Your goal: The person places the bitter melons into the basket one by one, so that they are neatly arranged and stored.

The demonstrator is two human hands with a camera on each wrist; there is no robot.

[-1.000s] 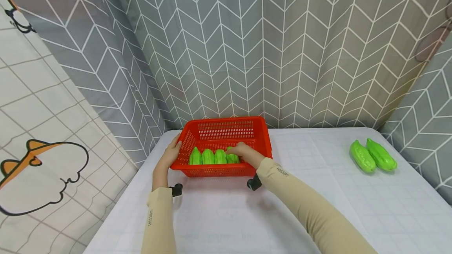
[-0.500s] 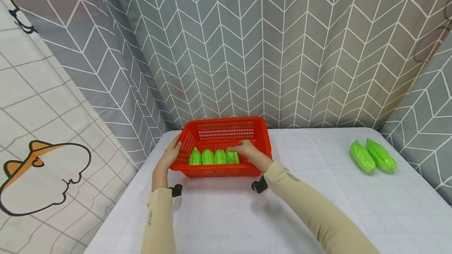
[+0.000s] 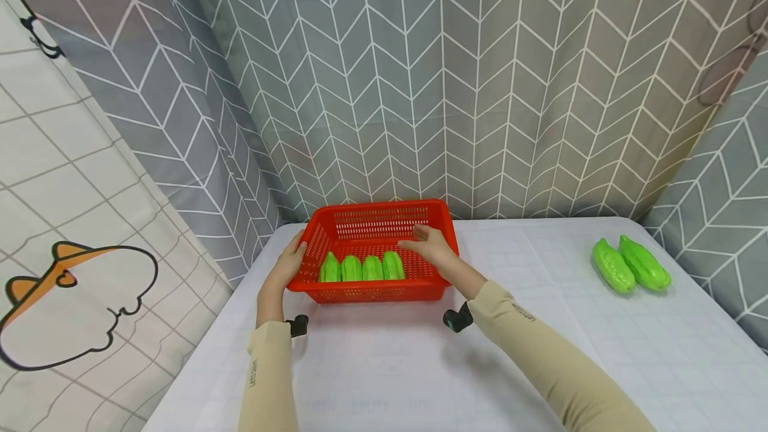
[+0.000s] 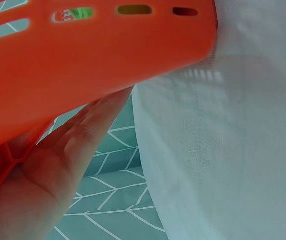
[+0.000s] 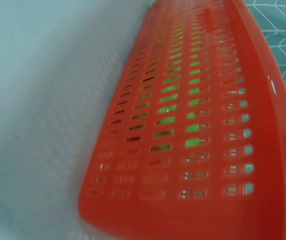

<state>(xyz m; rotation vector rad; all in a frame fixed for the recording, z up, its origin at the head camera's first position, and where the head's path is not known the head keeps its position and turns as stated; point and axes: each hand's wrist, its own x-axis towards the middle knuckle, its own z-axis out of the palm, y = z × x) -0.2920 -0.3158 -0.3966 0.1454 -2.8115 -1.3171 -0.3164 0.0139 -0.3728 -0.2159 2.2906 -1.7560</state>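
Note:
My left hand grips the left end of a red plastic basket, with the thumb over the rim and the fingers along the outside wall. In the left wrist view, the palm of that hand lies under the rim. Several bright green, ridged vegetables that look like bitter melons stand in a row along the basket's front left part. Over the right part of the basket is my right hand, fingers apart and holding nothing, just right of the row. The right wrist view shows the basket's slotted front wall, not the hand.
Two more green bitter melons lie side by side at the right of the white-covered table. A grey patterned curtain hangs behind and at both sides. To the left is a white cloth with a cartoon print.
My right hand has let go of the rightmost bitter melon in the row and drawn back to the right, its fingers spreading. The left hand keeps its hold on the basket.

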